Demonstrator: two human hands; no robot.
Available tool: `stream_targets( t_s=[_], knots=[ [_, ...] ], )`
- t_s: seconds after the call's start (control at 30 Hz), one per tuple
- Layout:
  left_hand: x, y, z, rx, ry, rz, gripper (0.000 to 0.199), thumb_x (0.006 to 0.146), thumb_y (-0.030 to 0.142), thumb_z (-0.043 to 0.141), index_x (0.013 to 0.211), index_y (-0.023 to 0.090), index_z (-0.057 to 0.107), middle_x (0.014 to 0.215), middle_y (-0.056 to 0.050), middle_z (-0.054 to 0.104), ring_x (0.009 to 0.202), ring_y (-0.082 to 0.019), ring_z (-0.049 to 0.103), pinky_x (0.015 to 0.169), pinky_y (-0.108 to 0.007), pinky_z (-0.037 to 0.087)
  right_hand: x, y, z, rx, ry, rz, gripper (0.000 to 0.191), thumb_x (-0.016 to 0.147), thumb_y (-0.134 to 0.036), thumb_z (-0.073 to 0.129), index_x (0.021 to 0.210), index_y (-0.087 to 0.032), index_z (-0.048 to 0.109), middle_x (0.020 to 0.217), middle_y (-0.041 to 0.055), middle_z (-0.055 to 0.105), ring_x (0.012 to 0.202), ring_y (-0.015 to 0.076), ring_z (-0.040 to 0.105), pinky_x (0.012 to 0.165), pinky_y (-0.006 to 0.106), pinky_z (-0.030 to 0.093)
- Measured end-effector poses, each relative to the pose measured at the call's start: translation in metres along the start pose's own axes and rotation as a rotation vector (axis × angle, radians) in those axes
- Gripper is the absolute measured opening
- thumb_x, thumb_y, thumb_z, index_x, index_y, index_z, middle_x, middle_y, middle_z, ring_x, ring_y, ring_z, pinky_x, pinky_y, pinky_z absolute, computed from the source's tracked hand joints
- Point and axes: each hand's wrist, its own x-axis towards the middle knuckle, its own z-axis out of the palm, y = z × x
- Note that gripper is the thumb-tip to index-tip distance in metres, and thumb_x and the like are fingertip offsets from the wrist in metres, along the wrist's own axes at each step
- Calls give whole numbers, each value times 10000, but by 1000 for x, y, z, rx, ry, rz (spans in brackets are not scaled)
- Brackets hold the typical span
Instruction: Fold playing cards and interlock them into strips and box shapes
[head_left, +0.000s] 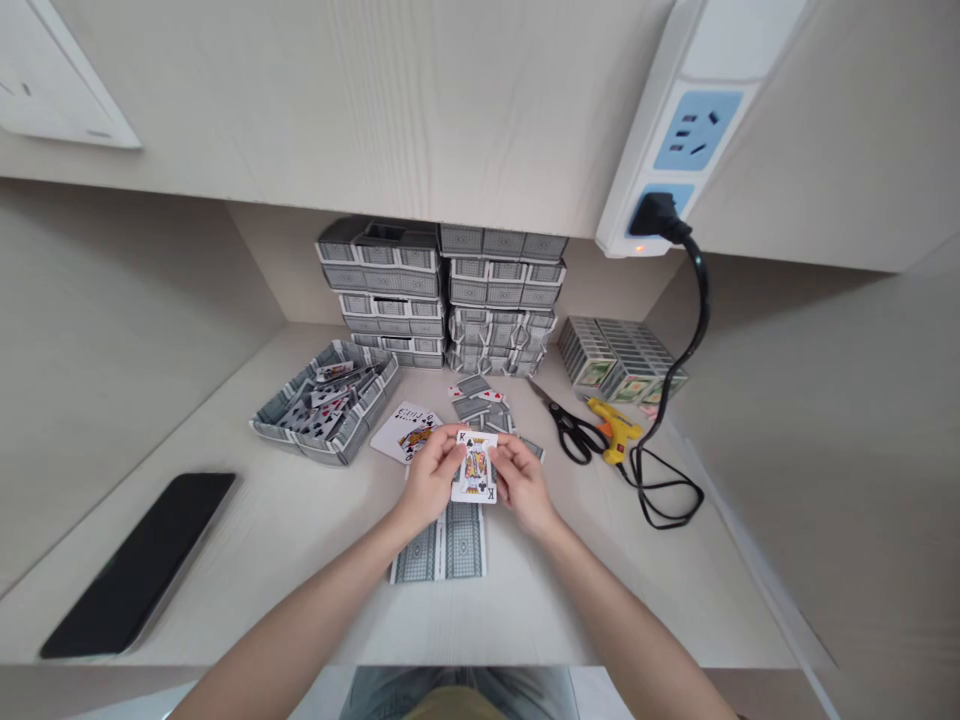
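A king of clubs playing card (475,468) is held face up between both hands above the desk. My left hand (433,477) pinches its left edge, thumb on top, and my right hand (520,482) grips its right edge the same way. Whether more cards lie beneath it I cannot tell. Just below the hands, grey-backed cards (440,545) lie side by side in a flat panel. Past the fingers is a scatter of loose cards (474,402), some face down. Beside my left hand lie face-up cards (403,428), partly hidden by it.
A card-built tray (336,452) with loose cards stands at left, near a black phone (142,560). Stacked card-built boxes (450,290) line the back. Scissors (574,430), a yellow glue gun (616,428) with a black cord (705,300) and card packs (622,355) occupy the right.
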Motion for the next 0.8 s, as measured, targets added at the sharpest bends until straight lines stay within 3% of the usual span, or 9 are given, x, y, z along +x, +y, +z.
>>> stream_targets(
  t_s=[0.27, 0.8],
  knots=[
    [-3, 9, 5, 41, 82, 3, 187, 745, 269, 509, 907, 176, 513, 691, 33, 555, 569, -94, 501, 527, -200, 407, -1, 2, 0, -58, -18, -36, 242, 763, -426, 548, 846, -206, 488, 488, -101, 459, 283, 39, 341, 243, 153, 254],
    [-4, 13, 6, 85, 133, 22, 68, 725, 234, 474, 736, 183, 518, 614, 38, 511, 538, -102, 464, 504, -202, 387, -5, -2, 4, -91, 5, -16, 214, 757, -403, 543, 862, -218, 531, 535, -73, 496, 306, 66, 386, 262, 188, 311]
  ],
)
